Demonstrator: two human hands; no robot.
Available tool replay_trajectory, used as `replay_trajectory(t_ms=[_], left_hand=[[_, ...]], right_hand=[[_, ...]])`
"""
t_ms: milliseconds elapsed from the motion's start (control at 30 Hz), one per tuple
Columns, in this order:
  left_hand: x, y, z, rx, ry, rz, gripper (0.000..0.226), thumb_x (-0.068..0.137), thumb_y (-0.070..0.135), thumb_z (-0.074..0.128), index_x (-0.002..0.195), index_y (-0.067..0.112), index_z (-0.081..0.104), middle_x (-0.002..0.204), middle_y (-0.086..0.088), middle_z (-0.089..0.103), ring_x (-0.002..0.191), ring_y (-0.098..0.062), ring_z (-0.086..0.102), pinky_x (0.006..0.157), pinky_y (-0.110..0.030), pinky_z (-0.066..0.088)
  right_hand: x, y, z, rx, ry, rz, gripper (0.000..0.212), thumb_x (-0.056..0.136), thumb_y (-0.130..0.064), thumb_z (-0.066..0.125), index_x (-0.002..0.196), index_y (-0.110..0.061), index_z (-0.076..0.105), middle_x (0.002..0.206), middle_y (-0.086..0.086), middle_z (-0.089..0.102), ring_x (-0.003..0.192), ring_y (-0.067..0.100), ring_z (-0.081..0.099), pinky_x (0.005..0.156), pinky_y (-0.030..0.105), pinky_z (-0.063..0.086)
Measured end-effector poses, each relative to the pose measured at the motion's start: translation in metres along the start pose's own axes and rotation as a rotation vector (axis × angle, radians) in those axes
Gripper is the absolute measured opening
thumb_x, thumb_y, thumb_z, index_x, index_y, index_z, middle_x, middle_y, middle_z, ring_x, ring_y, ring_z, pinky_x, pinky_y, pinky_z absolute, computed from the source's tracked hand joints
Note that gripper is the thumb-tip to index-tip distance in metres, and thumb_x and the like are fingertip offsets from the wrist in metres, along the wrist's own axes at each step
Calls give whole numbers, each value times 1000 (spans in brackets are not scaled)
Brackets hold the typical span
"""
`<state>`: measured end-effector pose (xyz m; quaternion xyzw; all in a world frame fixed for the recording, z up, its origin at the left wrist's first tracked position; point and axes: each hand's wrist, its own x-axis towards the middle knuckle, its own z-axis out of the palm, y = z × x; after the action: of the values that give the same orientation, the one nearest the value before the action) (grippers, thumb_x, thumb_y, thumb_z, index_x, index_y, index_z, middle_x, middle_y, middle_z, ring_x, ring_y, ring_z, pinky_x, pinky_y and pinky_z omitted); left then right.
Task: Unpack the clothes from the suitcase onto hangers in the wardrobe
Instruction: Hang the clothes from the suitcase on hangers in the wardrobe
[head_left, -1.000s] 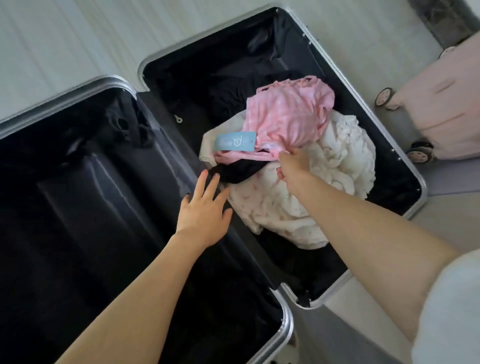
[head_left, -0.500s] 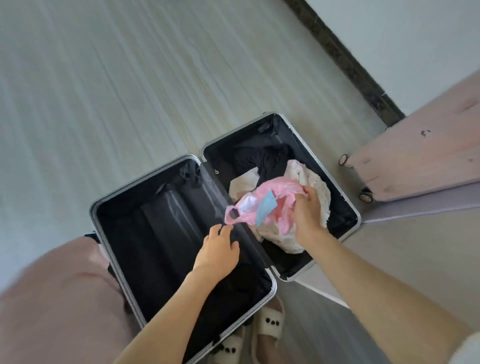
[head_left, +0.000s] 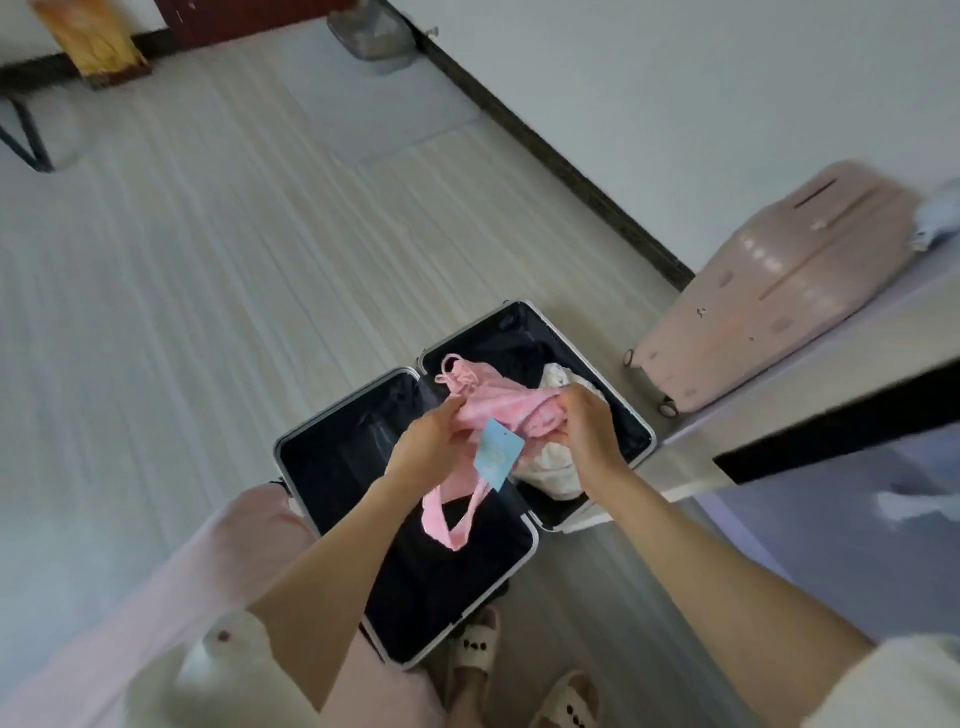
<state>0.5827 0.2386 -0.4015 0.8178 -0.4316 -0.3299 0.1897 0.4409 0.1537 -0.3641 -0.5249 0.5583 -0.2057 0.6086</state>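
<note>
An open black suitcase (head_left: 332, 462) with a silver rim lies flat on the floor below me. I hold a pink garment (head_left: 498, 402) in the air above it. My left hand (head_left: 434, 441) grips its left part and my right hand (head_left: 587, 426) grips its right part. A light blue tag (head_left: 500, 460) hangs from it, and a pink strap loop (head_left: 452, 519) dangles lower. A white garment (head_left: 553, 467) and dark clothing lie in the suitcase's right half, partly hidden by my hands. The left half holds nothing I can see.
A closed pink suitcase (head_left: 769, 291) leans by the wall at right. A lilac bed surface with a dark edge (head_left: 831, 426) runs along the right. My feet in white slippers (head_left: 472, 654) stand by the suitcase's near edge. Pale wood floor spreads to the left.
The view has risen well above the suitcase. My right hand lifted the pink garment out, and my left hand, open before, now grips it too.
</note>
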Motion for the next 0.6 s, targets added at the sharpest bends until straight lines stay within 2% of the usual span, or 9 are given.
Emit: replay_trajectory(t_ms=[33,100,167,267,333,400,500,533,600], left_hand=[[-12,10,-3,6,-11,-7,37,94,21,45,131,17,47,118,-12,62,106,-33,57,86,-36,45],[-26,26,-8,23,-19,-30,28,95,23,42,116,9,54,105,-15,65,95,-35,59,77,-32,43],[-44,50,-7,23,-43,-14,24,95,22,41,98,3,55,96,-17,64,89,-34,58,72,-29,38],[-75,99,16,15,-97,36,27,94,17,39,84,-3,54,88,-19,60,89,-33,59,73,-30,38],[-87,123,37,-76,-138,13,33,94,16,41,68,-2,49,70,-13,51,71,-21,51,68,-31,40],[-101,157,72,-189,-210,-15,30,93,17,43,67,5,51,60,-3,44,63,-17,46,60,-29,42],[-114,200,115,-322,-318,-23,23,92,16,46,75,8,59,65,-4,54,64,-20,57,66,-33,51],[-117,213,125,-378,-350,-18,22,93,13,46,76,9,60,66,-6,56,60,-17,59,61,-31,52],[-124,247,147,-514,-427,-39,22,94,6,43,77,9,57,68,-9,54,47,-10,57,48,-24,50]], right_hand=[[-12,-3,-10,-38,-9,-10,36,68,-27,40,76,5,55,75,20,60,72,32,58,72,43,51],[-25,-7,-27,-93,8,-36,20,82,-19,41,66,-9,49,65,7,52,62,18,49,60,30,41],[-40,-6,-53,-138,50,-98,25,88,-12,41,63,-16,43,61,-2,43,59,11,40,56,25,33],[-70,11,-104,-175,62,-111,15,90,-17,45,77,-12,52,68,-2,50,68,13,49,66,31,42],[-85,27,-136,-159,49,-69,10,91,-20,49,84,-14,52,74,-1,54,78,19,55,78,42,49],[-109,48,-184,-125,66,-13,14,93,-23,50,86,-13,55,79,-1,55,79,16,54,84,43,50],[-141,79,-244,-99,36,155,15,95,-36,46,94,-23,55,80,-8,56,71,6,52,73,32,46],[-150,90,-260,-54,23,228,18,94,-40,46,102,-26,54,85,-6,58,76,10,55,76,34,46],[-168,109,-294,37,-1,281,26,94,-44,44,107,-24,56,100,8,61,91,29,59,84,48,49]])
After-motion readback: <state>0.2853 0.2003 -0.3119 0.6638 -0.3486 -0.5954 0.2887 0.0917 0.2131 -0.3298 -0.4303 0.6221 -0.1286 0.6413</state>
